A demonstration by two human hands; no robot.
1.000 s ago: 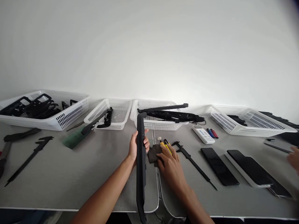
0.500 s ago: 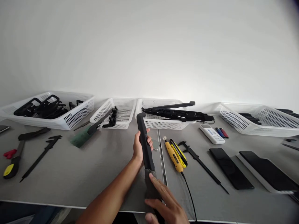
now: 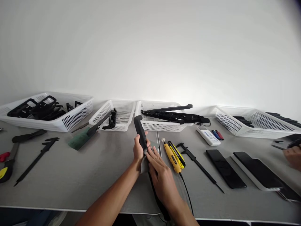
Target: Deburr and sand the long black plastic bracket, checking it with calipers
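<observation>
A long black plastic part (image 3: 139, 127) with a hooked far end slants away from me over the table edge. My left hand (image 3: 138, 149) is closed around its middle, thumb on the left side. Against the part, just nearer than that grip, lies a grey flexible sheet (image 3: 144, 167); whether cloth or sandpaper I cannot tell. My right hand (image 3: 163, 177) presses the sheet onto the part, its fingers together and pointing forward. The palm side of the right hand is hidden. Beyond the hands, a flat grey piece (image 3: 154, 144) lies partly covered on the table.
White baskets (image 3: 162, 126) with black parts line the wall. To the right lie a yellow corded rotary tool (image 3: 172, 158), a yellow cutter (image 3: 177, 153), a caliper (image 3: 197, 164), and a phone (image 3: 225, 169). Another person's hand (image 3: 293, 157) shows at the right edge.
My right hand has slid forward along the black part with the grey sheet, up to my left hand. The view has shifted slightly right, and another person's hand has appeared at the right edge.
</observation>
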